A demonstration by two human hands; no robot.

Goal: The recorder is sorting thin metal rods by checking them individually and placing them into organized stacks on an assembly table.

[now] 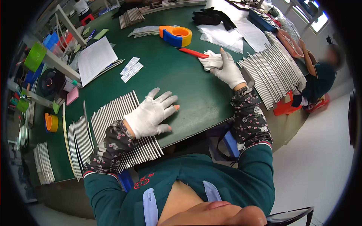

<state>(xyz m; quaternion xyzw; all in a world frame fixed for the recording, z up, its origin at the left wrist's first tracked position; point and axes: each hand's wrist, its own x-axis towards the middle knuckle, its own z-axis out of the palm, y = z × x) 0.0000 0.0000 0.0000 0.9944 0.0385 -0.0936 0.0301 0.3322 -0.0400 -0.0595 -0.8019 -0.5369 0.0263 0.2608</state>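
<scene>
My left hand (150, 116), in a white glove with some bare fingertips, is spread with its fingers apart. It lies over the right edge of a row of thin metal rods (112, 113) set side by side at the table's front. My right hand (230, 74), gloved the same way, is closed on a crumpled white cloth (211, 61) at the right of the table. Beside that cloth a red-handled tool (193, 52) points leftward; its far end is hidden by the cloth. A second stack of metal rods (269, 73) lies right of my right hand.
On the green table (188, 94) are an orange and blue tape dispenser (177, 36), printed labels (131, 69), paper sheets (97, 62) and black gloves (213, 18). More rods (80, 139) lie left. A metal post (62, 66) stands at the left. Another person (320, 73) sits at the right.
</scene>
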